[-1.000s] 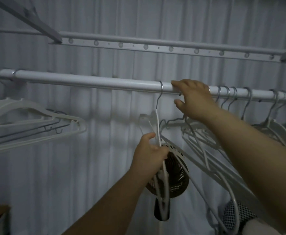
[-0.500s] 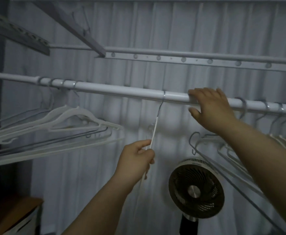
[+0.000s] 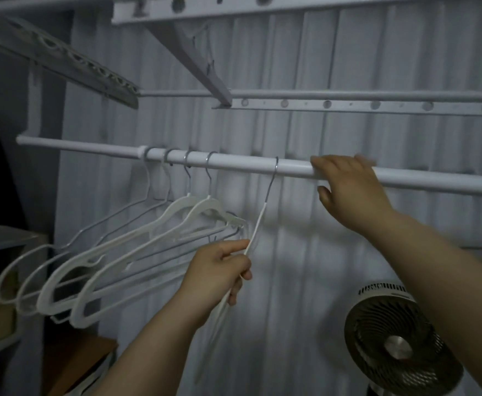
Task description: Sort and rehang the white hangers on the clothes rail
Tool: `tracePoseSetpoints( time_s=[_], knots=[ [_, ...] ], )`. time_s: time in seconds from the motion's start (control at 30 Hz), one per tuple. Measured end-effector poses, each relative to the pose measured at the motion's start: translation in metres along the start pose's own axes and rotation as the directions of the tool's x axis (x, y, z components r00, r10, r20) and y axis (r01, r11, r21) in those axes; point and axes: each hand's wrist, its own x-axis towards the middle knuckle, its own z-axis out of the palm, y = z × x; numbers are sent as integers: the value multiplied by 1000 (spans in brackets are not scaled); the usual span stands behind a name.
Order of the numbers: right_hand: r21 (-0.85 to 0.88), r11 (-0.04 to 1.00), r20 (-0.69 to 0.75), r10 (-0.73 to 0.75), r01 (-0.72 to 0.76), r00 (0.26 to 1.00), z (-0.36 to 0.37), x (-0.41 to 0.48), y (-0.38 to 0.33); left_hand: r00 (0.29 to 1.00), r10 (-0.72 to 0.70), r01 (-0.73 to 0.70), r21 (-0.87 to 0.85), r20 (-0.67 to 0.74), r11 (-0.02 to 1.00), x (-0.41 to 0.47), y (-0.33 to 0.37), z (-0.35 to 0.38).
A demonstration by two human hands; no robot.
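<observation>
A white clothes rail (image 3: 234,162) runs across the view. One thin white hanger (image 3: 258,221) hangs edge-on from it by a metal hook near the middle. My left hand (image 3: 219,270) grips this hanger's white frame below the hook. My right hand (image 3: 348,187) rests on the rail just right of that hook, fingers laid over the top and thumb underneath. Several white hangers (image 3: 114,258) hang in a group on the rail's left part, close to the left of my left hand.
A round fan (image 3: 400,347) stands low at the right. Grey drying-rack bars (image 3: 348,100) cross above the rail. A pleated curtain (image 3: 291,52) covers the wall behind. A wooden surface (image 3: 77,358) and a shelf (image 3: 2,235) sit at the lower left.
The view has swung left, bringing the left group of hangers nearer the centre. The single hanger has slid left along the rail in my left hand's grip, and my right hand has followed it.
</observation>
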Motion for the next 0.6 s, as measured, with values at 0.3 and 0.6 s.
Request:
tracePoseSetpoints(
  time_s=[0.3,0.6],
  knots=[
    [-31,998,-2,47,-47,999,8,5,-12,998,13,-12,-12,54,1000,10,1,-35],
    [-48,997,12,60,-60,998,5,5,-14,998,3,-1,-37,57,999,19,-2,-48]
  ],
)
